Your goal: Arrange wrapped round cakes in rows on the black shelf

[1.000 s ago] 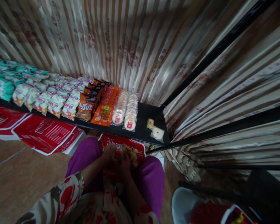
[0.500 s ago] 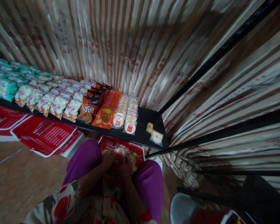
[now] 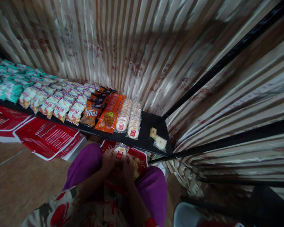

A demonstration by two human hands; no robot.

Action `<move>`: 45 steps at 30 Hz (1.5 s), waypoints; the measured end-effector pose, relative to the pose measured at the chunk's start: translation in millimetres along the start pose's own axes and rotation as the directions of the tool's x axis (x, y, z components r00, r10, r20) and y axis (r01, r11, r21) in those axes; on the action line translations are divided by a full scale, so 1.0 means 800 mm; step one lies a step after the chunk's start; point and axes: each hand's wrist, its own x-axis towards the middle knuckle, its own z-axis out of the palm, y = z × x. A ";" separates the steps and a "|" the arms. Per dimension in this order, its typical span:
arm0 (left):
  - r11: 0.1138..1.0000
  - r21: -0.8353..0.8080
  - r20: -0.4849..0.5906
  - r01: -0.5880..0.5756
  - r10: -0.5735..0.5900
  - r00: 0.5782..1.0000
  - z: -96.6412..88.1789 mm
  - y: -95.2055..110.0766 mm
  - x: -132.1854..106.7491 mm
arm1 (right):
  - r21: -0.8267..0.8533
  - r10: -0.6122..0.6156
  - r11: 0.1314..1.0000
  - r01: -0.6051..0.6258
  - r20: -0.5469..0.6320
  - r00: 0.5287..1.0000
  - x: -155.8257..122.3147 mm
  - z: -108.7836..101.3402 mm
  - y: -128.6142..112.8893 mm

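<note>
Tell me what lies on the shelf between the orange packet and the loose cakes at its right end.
Head view: two rows of wrapped round cakes lie beside the orange packet, then bare black shelf up to the loose cakes.

One clear packet (image 3: pixel 119 152) of round white cake, red label forward, upright just over the red basket (image 3: pixel 141 156)

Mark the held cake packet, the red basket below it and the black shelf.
cake packet (image 3: pixel 120 152), head view, its red label
red basket (image 3: pixel 142 155), head view, right rim
black shelf (image 3: pixel 149 121), head view, bare top
</note>
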 end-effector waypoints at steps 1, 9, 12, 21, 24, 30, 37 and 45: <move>1.000 0.005 -0.018 -0.007 0.007 1.000 -0.001 0.003 0.002 | -0.005 -0.001 1.000 0.001 0.011 1.000 0.001 -0.001 -0.006; 0.992 0.111 -0.102 -0.053 0.065 0.993 -0.012 0.035 0.027 | 0.060 -0.046 0.997 0.042 0.075 0.996 0.026 0.007 -0.042; 0.989 0.138 -0.122 -0.051 0.069 0.990 -0.018 0.046 0.039 | 0.051 -0.080 0.996 0.077 0.057 0.995 0.042 0.012 -0.051; 0.979 0.128 -0.155 -0.160 0.179 0.972 -0.027 0.071 0.058 | 0.008 -0.145 0.989 0.145 0.011 0.989 0.076 0.024 -0.076; 0.939 0.206 -0.192 -0.275 0.315 0.930 -0.024 0.070 0.061 | -0.051 -0.180 0.983 0.177 -0.041 0.983 0.086 0.025 -0.082; 0.900 0.261 -0.160 -0.348 0.396 0.904 -0.022 0.072 0.069 | -0.143 -0.246 0.962 0.234 -0.076 0.966 0.097 0.027 -0.093; 0.929 0.248 -0.117 -0.275 0.311 0.943 -0.025 0.073 0.081 | -0.174 -0.260 0.952 0.252 -0.024 0.965 0.106 0.033 -0.098; 0.943 0.181 -0.132 -0.280 0.305 0.943 -0.020 0.071 0.090 | -0.205 -0.319 0.926 0.316 0.019 0.947 0.107 0.039 -0.095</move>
